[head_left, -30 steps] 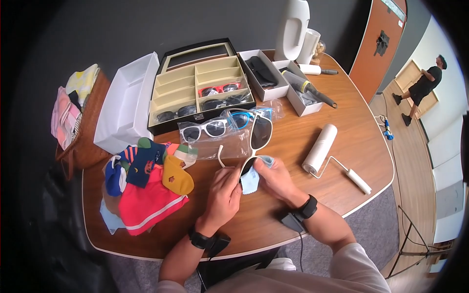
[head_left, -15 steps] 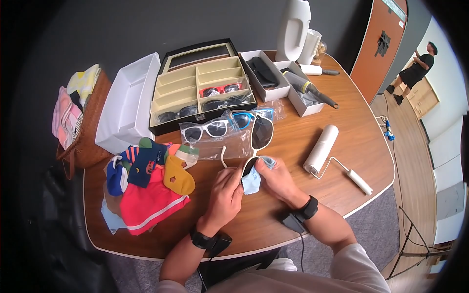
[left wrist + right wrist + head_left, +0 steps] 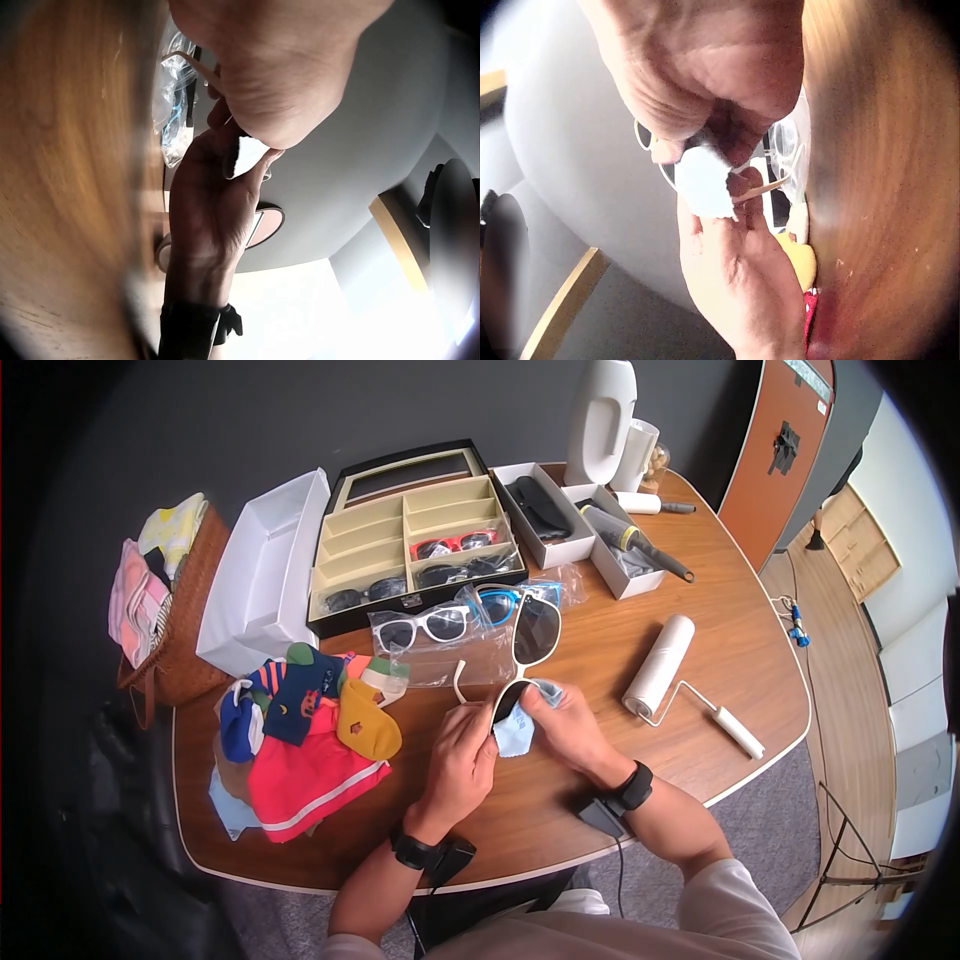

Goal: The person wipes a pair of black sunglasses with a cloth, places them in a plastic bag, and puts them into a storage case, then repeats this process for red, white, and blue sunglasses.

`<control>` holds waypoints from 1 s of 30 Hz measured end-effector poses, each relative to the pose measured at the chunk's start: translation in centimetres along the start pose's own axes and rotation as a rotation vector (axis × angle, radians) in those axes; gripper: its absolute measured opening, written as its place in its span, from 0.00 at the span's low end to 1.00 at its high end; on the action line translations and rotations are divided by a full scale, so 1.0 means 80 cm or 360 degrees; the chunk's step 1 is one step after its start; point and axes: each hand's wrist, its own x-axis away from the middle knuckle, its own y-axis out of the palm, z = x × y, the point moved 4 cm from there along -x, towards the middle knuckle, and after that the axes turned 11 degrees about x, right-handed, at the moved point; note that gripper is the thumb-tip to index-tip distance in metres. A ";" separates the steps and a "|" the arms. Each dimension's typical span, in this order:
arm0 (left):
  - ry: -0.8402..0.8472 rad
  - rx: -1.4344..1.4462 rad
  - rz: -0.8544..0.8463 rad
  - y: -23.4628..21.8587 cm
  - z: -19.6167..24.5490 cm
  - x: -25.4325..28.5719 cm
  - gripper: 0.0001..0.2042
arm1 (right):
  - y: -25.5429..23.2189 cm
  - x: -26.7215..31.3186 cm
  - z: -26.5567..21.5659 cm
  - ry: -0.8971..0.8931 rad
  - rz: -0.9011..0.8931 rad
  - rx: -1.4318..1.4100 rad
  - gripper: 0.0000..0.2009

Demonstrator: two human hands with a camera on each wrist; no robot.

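Observation:
A pair of white-framed sunglasses [image 3: 537, 632] is held up over the front of the table, one dark lens pointing away and a white temple arm out to the left. My left hand [image 3: 460, 765] grips the near end of the frame. With thumb and fingers, my right hand [image 3: 572, 735] pinches a light blue cleaning cloth [image 3: 514, 734] around the near lens. The cloth's jagged edge hangs below the fingers, and both wrist views show the cloth [image 3: 703, 184] between the two hands. Much of the near lens is hidden by cloth and fingers.
Beyond the hands lie bagged white sunglasses [image 3: 425, 627] and blue sunglasses [image 3: 497, 603], before a compartmented eyewear case [image 3: 360, 550]. Socks and clothes [image 3: 315, 750] are piled left, near a white box [image 3: 255, 570]. A lint roller [image 3: 660, 665] lies right; boxes [image 3: 630, 582] stand behind.
Both hands keep almost the same place, with the cloth shifting slightly at the near lens. In the background a person has walked out of sight behind the wall, except for a leg.

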 end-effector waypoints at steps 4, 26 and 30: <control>0.0018 -0.0002 0.0014 0.002 -0.005 0.002 0.26 | -0.005 0.000 0.007 -0.0024 0.0019 0.0043 0.18; 0.0012 0.0044 0.0090 0.002 -0.001 0.002 0.24 | -0.019 0.004 -0.001 0.0062 0.0436 0.0182 0.29; -0.0003 0.0007 0.0054 -0.003 0.004 -0.001 0.22 | -0.049 -0.009 -0.045 -0.0190 0.0777 -0.0149 0.33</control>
